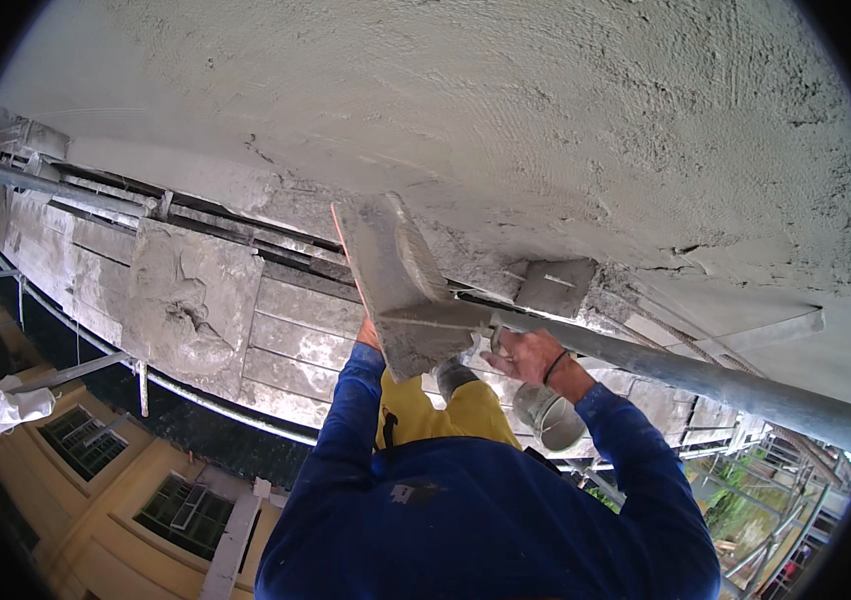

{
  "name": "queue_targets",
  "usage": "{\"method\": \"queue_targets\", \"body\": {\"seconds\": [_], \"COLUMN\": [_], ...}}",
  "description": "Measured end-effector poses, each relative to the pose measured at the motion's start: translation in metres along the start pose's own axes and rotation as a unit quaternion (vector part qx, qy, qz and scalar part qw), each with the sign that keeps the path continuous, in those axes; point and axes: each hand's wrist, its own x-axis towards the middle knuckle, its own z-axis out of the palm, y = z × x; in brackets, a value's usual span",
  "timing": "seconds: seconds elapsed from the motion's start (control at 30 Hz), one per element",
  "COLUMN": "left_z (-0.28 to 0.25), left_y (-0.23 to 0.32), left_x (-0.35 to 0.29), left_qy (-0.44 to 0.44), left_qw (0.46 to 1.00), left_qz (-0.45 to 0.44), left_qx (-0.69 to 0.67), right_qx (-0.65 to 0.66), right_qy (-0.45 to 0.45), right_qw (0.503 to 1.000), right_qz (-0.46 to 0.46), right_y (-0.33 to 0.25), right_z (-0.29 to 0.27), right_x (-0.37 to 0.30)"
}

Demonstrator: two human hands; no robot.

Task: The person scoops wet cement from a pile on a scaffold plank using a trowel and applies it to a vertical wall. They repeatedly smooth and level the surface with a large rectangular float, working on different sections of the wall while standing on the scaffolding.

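Note:
My left hand [371, 336] is mostly hidden beneath a plasterer's hawk [371, 262] with a reddish edge, which it holds up in front of my body. Wet grey mortar [411, 255] lies along the hawk's upper part. My right hand [538, 362], a dark band at its wrist, is closed round the handle of a trowel. The trowel's mortar-smeared blade [436, 338] rests over the lower part of the hawk; where blade ends and mortar begins is hard to make out. Beyond both hands rises a freshly plastered grey wall [546, 120], rough at the right.
A scaffold pipe [706, 375] runs across at the right, close to my right forearm. On the planks [296, 325] at left lies a mortar board [231, 345] with heaped mortar. A bucket [558, 425] stands below my right wrist. A white bag [16, 405] hangs far left.

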Motion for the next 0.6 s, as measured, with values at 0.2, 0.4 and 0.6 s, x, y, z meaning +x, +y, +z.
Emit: {"method": "queue_targets", "body": {"seconds": [0.2, 0.4, 0.6], "left_z": [0.038, 0.005, -0.033], "left_y": [0.013, 0.069, 0.125], "left_x": [0.001, 0.046, 0.168], "left_qy": [0.065, 0.116, 0.229], "left_qw": [0.993, 0.981, 0.888], "left_qz": [-0.052, 0.107, 0.292], "left_qx": [-0.081, 0.115, 0.271], "right_qx": [-0.038, -0.046, 0.205], "right_qy": [0.224, 0.29, 0.15], "right_qw": [0.949, 0.948, 0.933], "right_qz": [0.217, 0.119, 0.256], "right_y": [0.07, 0.053, 0.046], "right_z": [-0.043, -0.046, 0.088], "right_x": [0.134, 0.094, -0.015]}}
